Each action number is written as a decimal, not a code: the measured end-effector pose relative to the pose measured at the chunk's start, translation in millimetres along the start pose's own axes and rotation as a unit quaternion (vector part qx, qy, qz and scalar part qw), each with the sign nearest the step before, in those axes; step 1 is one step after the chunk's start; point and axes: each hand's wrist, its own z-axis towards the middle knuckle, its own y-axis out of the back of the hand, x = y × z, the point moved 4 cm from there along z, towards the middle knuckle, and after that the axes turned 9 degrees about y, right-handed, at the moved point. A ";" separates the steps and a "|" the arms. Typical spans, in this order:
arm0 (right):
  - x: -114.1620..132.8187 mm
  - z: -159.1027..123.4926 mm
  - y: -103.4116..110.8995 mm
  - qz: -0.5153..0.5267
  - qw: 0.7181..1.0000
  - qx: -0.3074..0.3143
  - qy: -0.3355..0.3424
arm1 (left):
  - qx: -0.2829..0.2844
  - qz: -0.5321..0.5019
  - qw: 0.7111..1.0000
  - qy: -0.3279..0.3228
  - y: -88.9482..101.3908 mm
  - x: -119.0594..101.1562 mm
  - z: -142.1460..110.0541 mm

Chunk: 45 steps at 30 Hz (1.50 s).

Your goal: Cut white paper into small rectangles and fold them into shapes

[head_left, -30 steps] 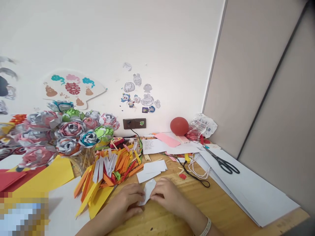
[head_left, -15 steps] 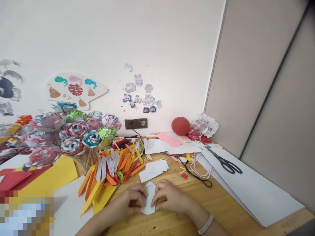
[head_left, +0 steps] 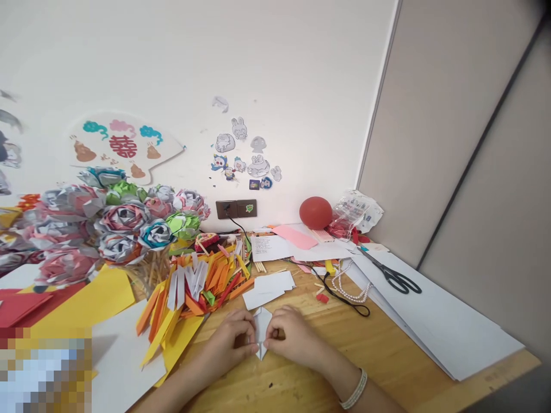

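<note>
A small piece of folded white paper (head_left: 262, 327) lies on the wooden table between my hands, with pointed folds at its top and bottom ends. My left hand (head_left: 236, 338) grips its left edge, thumb near the lower fold. On the right side, my right hand (head_left: 290, 338) pinches the opposite edge, its thumb and forefinger close to the same lower fold. Just beyond my fingertips rest some white paper slips (head_left: 269, 288). Folded orange, yellow and white paper strips (head_left: 202, 287) are heaped to the left of my left hand.
Paper flowers (head_left: 124, 221) stand at the left, above yellow paper (head_left: 99, 301) and red sheets (head_left: 26, 307). Black scissors (head_left: 398, 278) lie on large white sheets (head_left: 447, 321) at the right. A red balloon (head_left: 315, 213), bead string (head_left: 348, 295) and black cable (head_left: 344, 304) sit toward the back.
The paper's lower end, flat-cornered before, is now folded into a point, and my fingers have come closer together there. The view has shifted slightly.
</note>
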 end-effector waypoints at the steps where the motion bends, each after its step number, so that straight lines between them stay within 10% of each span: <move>1: 0.7 -0.3 -0.2 -0.001 1.000 -0.002 -0.010 | -0.004 0.006 1.000 0.006 0.0 -1.1 0.0; 45: -4.0 -12.2 -0.7 -0.043 0.986 -0.086 -0.137 | -0.082 0.058 0.993 0.060 -8.6 6.9 5.5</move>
